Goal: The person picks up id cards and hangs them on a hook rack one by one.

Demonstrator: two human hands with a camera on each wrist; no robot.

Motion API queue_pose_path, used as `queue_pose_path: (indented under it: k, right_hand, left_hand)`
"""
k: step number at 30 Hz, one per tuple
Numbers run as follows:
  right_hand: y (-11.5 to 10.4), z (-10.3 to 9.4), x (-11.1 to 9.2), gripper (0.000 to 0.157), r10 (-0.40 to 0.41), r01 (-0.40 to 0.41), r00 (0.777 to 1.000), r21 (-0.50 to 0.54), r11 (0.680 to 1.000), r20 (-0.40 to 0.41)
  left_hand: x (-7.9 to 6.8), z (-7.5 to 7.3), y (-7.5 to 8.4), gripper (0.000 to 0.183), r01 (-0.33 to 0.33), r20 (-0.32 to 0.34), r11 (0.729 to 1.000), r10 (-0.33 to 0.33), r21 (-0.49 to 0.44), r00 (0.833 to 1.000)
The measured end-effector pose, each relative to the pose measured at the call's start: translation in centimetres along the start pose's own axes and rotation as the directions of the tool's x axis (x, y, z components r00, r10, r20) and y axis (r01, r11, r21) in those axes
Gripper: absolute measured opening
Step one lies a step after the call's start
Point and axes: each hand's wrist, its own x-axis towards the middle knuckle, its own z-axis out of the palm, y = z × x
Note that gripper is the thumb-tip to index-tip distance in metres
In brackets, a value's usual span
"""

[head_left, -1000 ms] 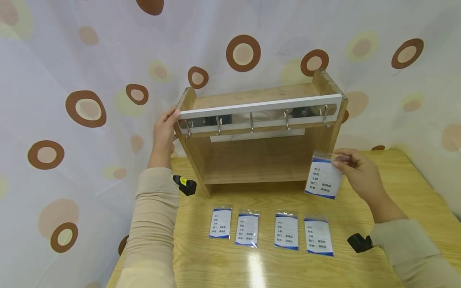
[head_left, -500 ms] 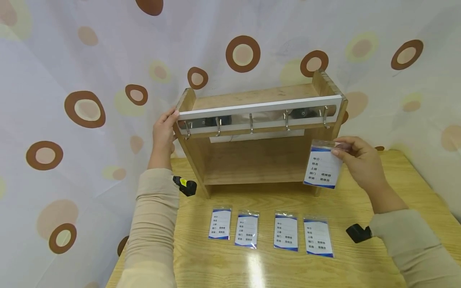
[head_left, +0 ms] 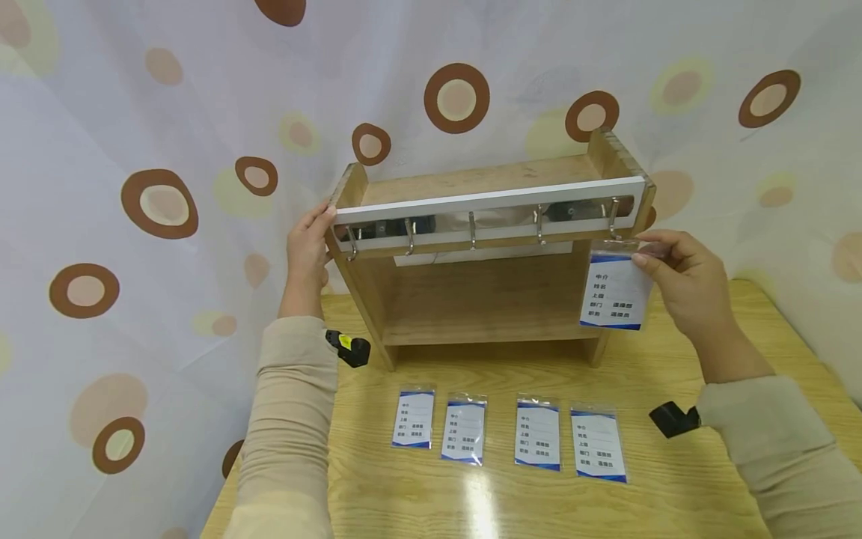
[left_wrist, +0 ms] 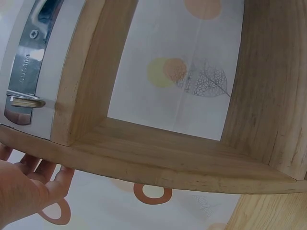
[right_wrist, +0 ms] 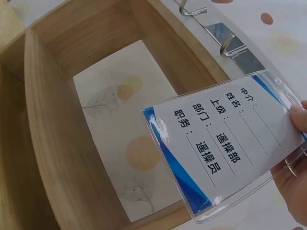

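A wooden shelf rack (head_left: 481, 303) stands on the table, with a white strip (head_left: 498, 201) of metal hooks along its upper front. At the rack's left upright, my left hand (head_left: 308, 251) holds the upper corner; the left wrist view shows its bent fingers (left_wrist: 45, 175) against the outer side. My right hand (head_left: 697, 281) pinches a clear-sleeved badge card (head_left: 615, 292) by its upper right corner. The card hangs upright just below the rightmost hook (head_left: 613, 217), its blue-edged printed face toward me. In the right wrist view the card's top edge overlaps the hook strip.
Several similar badge cards lie in a row on the wooden table (head_left: 404, 501) before the rack, among them the leftmost card (head_left: 413, 418) and the rightmost card (head_left: 598, 443). A patterned cloth (head_left: 222, 90) hangs behind and at the left.
My right hand has raised the badge card from below the rack's shelf toward the rightmost hook, lately also slightly rightward. My left hand stays on the rack's left side.
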Motion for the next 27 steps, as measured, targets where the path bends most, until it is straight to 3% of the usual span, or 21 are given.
queue_pose_path:
  k: [9,20,27]
  right_hand:
    - [-0.18,-0.05,0.69,0.023,0.020,-0.019,1.000,-0.050,0.999,0.022]
    - [-0.46,0.05,0.93,0.019,0.084,-0.094,0.995,0.201,0.975,0.056]
    - [-0.55,-0.19,0.82,0.018,0.120,-0.128,0.992,0.226,0.966,0.048]
  left_hand:
    - [-0.21,0.37,0.11,0.040,0.005,-0.008,1.000,-0.005,0.009,1.000]
    - [-0.41,0.58,0.06,0.039,-0.002,-0.012,0.999,0.002,0.042,1.000]
    - [-0.49,0.95,0.06,0.041,0.005,-0.017,1.000,-0.005,0.021,1.000]
